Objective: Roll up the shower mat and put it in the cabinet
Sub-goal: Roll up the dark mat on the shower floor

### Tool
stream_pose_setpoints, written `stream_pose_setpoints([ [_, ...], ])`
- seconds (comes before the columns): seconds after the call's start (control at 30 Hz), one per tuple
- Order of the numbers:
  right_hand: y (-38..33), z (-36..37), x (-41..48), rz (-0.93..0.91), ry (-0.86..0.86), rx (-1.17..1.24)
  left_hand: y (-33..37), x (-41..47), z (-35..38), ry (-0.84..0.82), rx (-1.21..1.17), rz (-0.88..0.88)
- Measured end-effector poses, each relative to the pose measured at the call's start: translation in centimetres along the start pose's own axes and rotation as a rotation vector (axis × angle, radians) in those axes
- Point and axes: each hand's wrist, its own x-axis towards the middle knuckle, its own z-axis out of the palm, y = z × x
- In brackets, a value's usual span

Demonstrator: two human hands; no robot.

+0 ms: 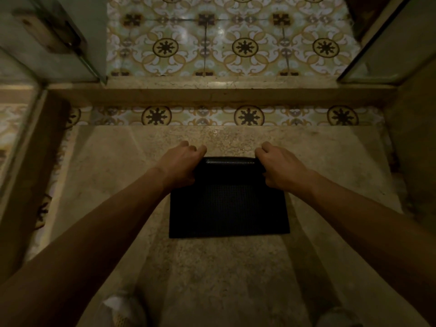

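Observation:
A black textured shower mat (228, 206) lies on the beige stone shower floor (212, 267). Its far end is curled into a roll, while the near part still lies flat. My left hand (182, 165) grips the left end of the roll, fingers wrapped over it. On the right end, my right hand (282, 167) holds the roll the same way. No cabinet is in view.
A raised stone threshold (221, 93) crosses ahead, with patterned floor tiles (245, 43) beyond it. Glass panels stand at the left (21, 142) and right (387, 53). A metal hinge (52, 34) sits upper left. My white shoes (122, 310) show at the bottom.

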Motion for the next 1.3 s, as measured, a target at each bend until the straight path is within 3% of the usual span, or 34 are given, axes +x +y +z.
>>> stream_pose_setpoints([
  [0.23, 0.4, -0.3, 0.6, 0.031, 0.047, 0.014, 0.1, 0.3, 0.2, 0.097, -0.014, -0.073],
  [0.43, 0.9, -0.7, 1.2, -0.008, -0.053, -0.014, -0.7, 0.8, -0.6, -0.077, -0.044, -0.078],
  [0.63, 0.5, -0.3, 0.2, -0.011, 0.003, -0.02, 0.0, -0.3, -0.1, -0.028, 0.003, -0.024],
  [0.93, 0.4, -0.2, -0.1, 0.009, -0.051, -0.041, 0.2, -0.6, 0.1, -0.046, 0.041, -0.004],
  [1.17, 1.0, -0.9, 0.6, -0.003, -0.153, 0.024, -0.5, -0.7, -0.6, -0.132, -0.238, -0.078],
  [1.3, 0.8, -0.5, 0.0, 0.036, -0.109, 0.031, -0.2, -0.5, -1.0, -0.174, -0.19, -0.071],
])
